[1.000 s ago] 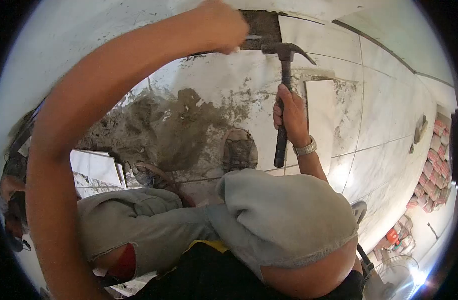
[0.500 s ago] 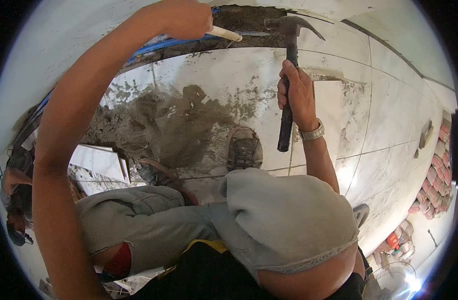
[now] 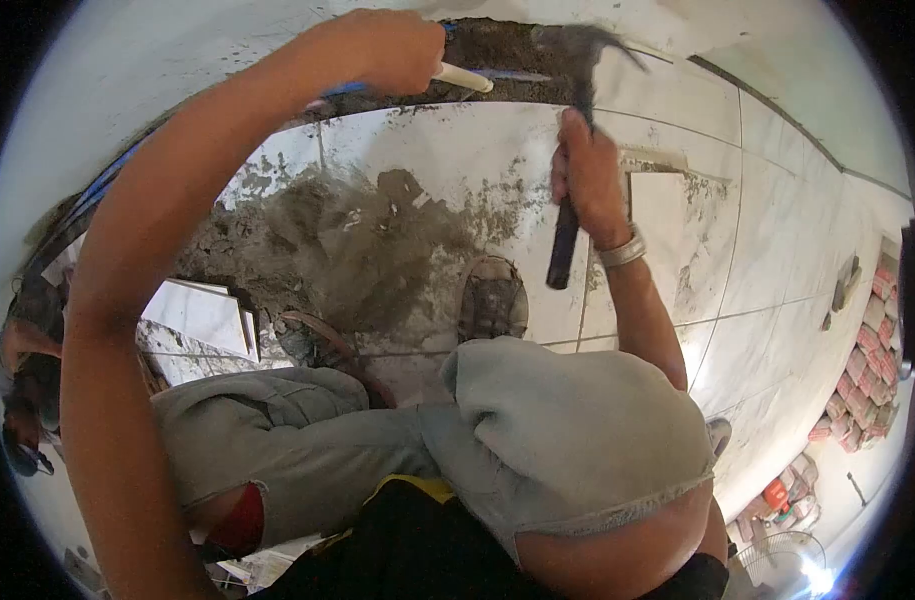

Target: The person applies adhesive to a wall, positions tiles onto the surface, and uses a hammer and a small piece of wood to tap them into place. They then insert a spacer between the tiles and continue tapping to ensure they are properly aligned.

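Observation:
My right hand (image 3: 589,185) is wrapped round the black handle of a claw hammer (image 3: 562,245). The hammer is upright in the view, its head smeared by motion over the dark mortar at the wall. My left hand (image 3: 405,52) is closed on a pale, rounded stick-like handle (image 3: 467,78), whose blunt end sticks out toward the hammer. Its other end is hidden behind the hand. Below both hands lies a row of white floor tiles (image 3: 417,135), spattered with mortar, beside a dark gap (image 3: 502,45) along the wall.
Wet mortar (image 3: 357,250) spreads over the floor before my shoes. Loose white tiles (image 3: 202,318) are stacked at the left, and a narrow tile piece (image 3: 657,210) lies right of the hammer. Another person (image 3: 27,360) crouches at far left. Red-and-white bags (image 3: 862,370) are piled at right.
The hammer and my right hand have shifted slightly, its handle end rising a little in view. My left hand has moved slightly right with the pale handle.

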`<state>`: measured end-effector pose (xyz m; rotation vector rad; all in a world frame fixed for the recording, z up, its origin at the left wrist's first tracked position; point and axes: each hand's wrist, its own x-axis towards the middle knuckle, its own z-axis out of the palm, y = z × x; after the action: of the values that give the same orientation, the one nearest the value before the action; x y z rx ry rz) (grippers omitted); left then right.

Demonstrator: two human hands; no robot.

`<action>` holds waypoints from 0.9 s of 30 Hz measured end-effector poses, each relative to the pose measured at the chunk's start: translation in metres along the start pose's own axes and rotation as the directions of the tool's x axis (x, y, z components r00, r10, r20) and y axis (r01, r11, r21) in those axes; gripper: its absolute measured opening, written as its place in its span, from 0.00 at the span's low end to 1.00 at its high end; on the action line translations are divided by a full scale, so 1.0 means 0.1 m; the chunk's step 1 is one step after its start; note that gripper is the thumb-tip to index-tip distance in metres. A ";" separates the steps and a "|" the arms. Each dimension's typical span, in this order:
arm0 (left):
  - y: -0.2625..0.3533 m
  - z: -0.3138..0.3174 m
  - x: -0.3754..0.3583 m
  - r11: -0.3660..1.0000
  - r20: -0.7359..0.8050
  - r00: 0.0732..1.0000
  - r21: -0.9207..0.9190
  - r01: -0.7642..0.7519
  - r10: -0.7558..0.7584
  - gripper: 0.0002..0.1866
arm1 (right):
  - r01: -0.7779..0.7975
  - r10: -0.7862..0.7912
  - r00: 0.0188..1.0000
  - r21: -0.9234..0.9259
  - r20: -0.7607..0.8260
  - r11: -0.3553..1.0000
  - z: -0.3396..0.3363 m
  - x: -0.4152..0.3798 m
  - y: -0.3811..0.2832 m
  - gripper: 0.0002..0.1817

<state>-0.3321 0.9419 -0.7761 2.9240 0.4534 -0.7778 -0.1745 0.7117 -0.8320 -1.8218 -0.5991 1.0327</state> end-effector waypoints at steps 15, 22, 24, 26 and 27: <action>-0.28 0.13 -0.25 0.986 -0.059 0.986 -0.081 0.149 -0.154 0.17 | -0.068 0.067 0.996 0.011 0.060 0.998 0.08 -0.22 0.25 0.24; -0.01 0.28 0.13 0.955 -0.233 0.972 -0.293 -0.044 -0.027 0.17 | -0.066 0.066 0.998 0.052 -0.009 0.996 -0.20 -0.17 0.10 0.24; 0.11 0.24 0.22 0.965 -0.245 0.969 -0.249 -0.076 0.013 0.16 | -0.049 0.050 0.998 0.055 -0.028 0.997 -0.29 -0.16 0.07 0.25; 0.18 0.11 0.22 0.979 -0.125 0.992 -0.202 -0.020 -0.006 0.15 | -0.034 0.038 0.997 0.060 -0.074 0.998 -0.36 -0.15 0.01 0.25; 0.13 0.16 0.30 0.979 -0.124 0.992 -0.204 -0.025 -0.001 0.15 | -0.038 0.043 0.996 0.059 -0.077 0.998 -0.37 -0.16 -0.03 0.25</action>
<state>-0.3108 0.9345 -0.8045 2.7876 0.4932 -0.5161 -0.1513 0.6834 -0.8151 -1.8214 -0.4825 0.9906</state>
